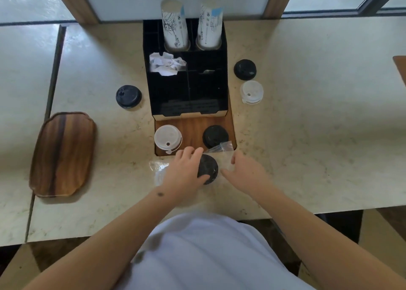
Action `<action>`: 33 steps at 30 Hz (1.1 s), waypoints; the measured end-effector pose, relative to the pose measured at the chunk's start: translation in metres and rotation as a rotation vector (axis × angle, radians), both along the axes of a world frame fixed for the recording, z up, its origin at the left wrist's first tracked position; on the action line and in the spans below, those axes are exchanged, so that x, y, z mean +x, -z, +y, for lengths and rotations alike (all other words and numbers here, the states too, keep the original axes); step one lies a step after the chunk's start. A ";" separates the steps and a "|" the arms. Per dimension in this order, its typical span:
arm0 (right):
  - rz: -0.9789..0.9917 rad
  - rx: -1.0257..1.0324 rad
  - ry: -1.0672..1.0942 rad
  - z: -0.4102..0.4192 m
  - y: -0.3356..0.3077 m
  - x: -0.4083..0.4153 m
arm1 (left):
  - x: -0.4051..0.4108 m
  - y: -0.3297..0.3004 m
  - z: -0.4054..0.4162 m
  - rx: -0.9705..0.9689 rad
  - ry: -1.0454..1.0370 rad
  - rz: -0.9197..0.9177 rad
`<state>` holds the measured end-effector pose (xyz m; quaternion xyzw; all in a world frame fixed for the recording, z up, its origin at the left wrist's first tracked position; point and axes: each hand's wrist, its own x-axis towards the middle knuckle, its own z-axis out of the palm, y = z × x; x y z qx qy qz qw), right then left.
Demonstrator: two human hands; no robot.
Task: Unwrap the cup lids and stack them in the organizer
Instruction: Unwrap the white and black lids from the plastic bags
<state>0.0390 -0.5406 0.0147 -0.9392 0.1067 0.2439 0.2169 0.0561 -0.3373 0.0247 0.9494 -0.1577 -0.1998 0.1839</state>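
Head view, left hand: the left hand [185, 171] is clasped over a black lid [208, 169] at the near edge of the desk [307, 147], pinning it, apparently so the wrapper can be drawn off.
Head view, right hand: the right hand [243, 171] pinches the clear plastic wrapper [222, 150], which stands up just beyond the held lid; whether it is fully off the lid cannot be told.
Organizer: the black organizer [223, 70] sits centred ahead, its front compartments showing no stacked lids; crumpled paper [167, 64] lies in a left compartment and two cup stacks [175, 26] stand at the back.
Lids staged: one white lid [168, 137] and one black lid [215, 136] rest on the wooden board [193, 127] before the organizer, seemingly awaiting stacking.
Lids outlying: a black lid [128, 96] left, a black lid [245, 69] and a white lid [251, 91] right, all apart on the desk.
Second wrapper: clear plastic [157, 171] lies by the left wrist.
Assessment: unwrapping in hand; stacking not begun.
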 end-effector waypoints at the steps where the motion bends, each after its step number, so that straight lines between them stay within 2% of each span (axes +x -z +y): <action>1: 0.000 0.002 0.034 0.001 0.006 0.003 | -0.002 0.004 -0.010 0.041 0.042 0.020; 5: -0.046 -0.024 0.072 0.003 0.023 0.013 | -0.013 0.023 -0.037 0.223 0.220 -0.022; 8: -0.111 -0.077 -0.025 0.004 0.032 0.015 | -0.016 0.029 -0.043 0.324 0.293 -0.068; 13: -0.083 -0.153 -0.092 -0.001 0.037 0.019 | -0.016 0.032 -0.041 0.334 0.304 -0.111; 22: -0.048 -0.168 -0.140 0.005 0.036 0.022 | -0.014 0.030 -0.037 0.320 0.318 -0.126; 26: -0.031 -0.106 -0.117 0.003 0.033 0.023 | -0.014 0.030 -0.037 0.304 0.301 -0.108; 33: 0.038 0.162 0.180 -0.031 0.028 0.028 | -0.010 0.031 -0.034 0.275 0.302 -0.076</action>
